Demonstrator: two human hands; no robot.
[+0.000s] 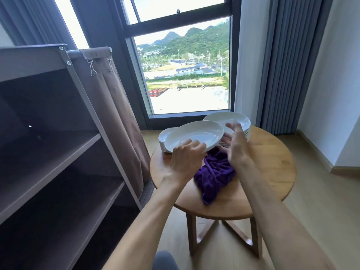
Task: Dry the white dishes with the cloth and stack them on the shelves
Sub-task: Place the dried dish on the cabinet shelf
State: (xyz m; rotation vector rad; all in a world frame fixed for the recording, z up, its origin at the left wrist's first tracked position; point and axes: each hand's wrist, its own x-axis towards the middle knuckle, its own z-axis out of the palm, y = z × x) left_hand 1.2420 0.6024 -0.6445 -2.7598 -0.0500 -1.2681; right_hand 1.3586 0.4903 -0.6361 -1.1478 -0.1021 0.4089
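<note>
hands are working over a round wooden desk (272, 164) by a tall window (185, 65). left hand (185, 158) is gripping the near rim of a white plate (194, 136), fingers curled over the edge, and the plate is sitting tilted above the desk, overlapping the two stacks behind it. right hand (234, 141) is hovering at the plate's right edge with fingers spread and relaxed, fingertips seeming to touch the rim or the underside, cannot tell which; its grip is not closing on anything visible. purple cloth (214, 176) is lying crumpled on the desk just below the plate, between the two wrists, one corner trailing toward the near edge. left stack of white plates (163, 139) is sitting at the far left of the desk, partly hidden by the held plate. right stack of white plates (239, 119) is sitting at the far right side, taller, with its top plate facing up. brown shelving unit (58, 143) is standing just left of the desk, its shelves showing as dark open levels, with a brown fabric curtain (116, 114) clipped to the top rail and hanging along its right side. grey curtain (288, 65) is hanging right of the window. wooden floor (321, 201) is showing under the desk.
</note>
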